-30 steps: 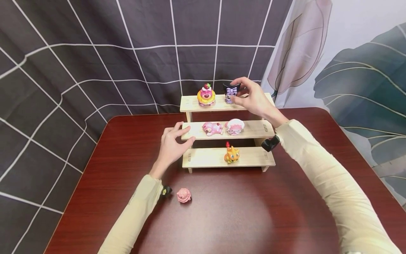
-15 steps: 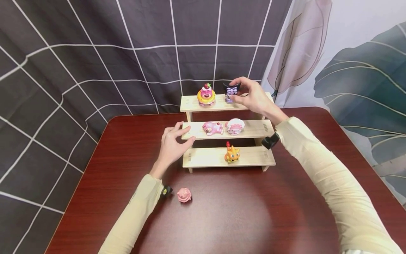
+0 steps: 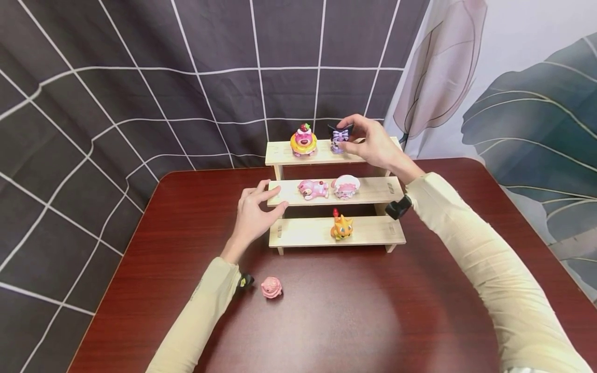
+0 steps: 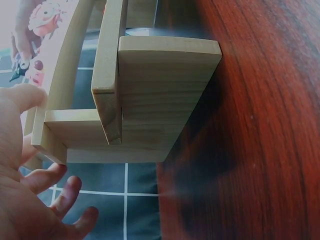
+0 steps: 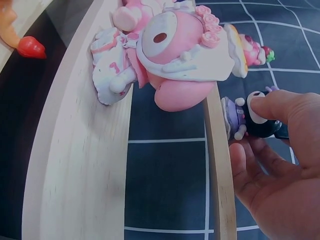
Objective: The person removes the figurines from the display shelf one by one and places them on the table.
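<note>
My right hand [image 3: 375, 145] pinches a small figurine with black ears and a purple bow [image 3: 340, 139], upright at the top tier of the stepped wooden display shelf [image 3: 382, 189]. In the right wrist view, the thumb lies on the figurine's black-and-white head [image 5: 257, 115]. My left hand [image 3: 255, 215] grips the left end of the middle tier, its thumb at the front corner. From the left wrist view, the thumb and a finger straddle the board's end [image 4: 47, 142], other fingers loosely bent. Left of the held figurine stands a pink bear in a yellow ring [image 3: 303, 141].
The middle tier bears a lying pink bear [image 3: 312, 189] and a white-hooded pink figurine [image 3: 345, 186]. An orange figurine [image 3: 342, 227] sits on the bottom tier. A pink figurine [image 3: 271, 287] rests on the red-brown table [image 3: 336, 316] near the left forearm. A dark grid curtain [image 3: 224, 93] hangs behind.
</note>
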`<state>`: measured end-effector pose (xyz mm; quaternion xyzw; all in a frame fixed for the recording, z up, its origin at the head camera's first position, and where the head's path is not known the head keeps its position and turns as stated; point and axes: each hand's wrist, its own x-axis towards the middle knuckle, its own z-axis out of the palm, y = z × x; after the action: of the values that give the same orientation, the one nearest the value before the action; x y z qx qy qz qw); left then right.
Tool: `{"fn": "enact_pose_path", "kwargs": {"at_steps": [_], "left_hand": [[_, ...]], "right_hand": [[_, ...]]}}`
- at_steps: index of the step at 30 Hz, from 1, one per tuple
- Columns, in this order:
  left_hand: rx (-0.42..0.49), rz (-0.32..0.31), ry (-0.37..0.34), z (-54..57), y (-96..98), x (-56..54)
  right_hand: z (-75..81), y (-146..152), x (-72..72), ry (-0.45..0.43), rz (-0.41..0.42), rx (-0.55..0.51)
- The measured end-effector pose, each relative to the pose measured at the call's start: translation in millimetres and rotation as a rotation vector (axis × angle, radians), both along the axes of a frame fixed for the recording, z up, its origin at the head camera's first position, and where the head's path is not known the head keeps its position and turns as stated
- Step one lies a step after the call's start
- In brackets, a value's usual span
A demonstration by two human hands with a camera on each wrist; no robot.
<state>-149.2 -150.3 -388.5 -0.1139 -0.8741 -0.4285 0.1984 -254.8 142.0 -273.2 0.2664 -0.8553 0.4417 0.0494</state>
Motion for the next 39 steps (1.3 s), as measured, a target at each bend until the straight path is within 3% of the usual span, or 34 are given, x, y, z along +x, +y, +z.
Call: {"fn": "enact_pose_path", "kwargs": {"at_steps": [16, 39], "left_hand": [[0.002, -0.003, 0.023, -0.6, 0.3, -0.4], [0.010, -0.001, 0.033, -1.8, 0.0, -0.3]], "right_hand": [[1.7, -0.2, 4.0, 0.039, 0.011, 0.013], [5.3, -0.3, 25.7, 0.057, 0.060, -0.024]]}}
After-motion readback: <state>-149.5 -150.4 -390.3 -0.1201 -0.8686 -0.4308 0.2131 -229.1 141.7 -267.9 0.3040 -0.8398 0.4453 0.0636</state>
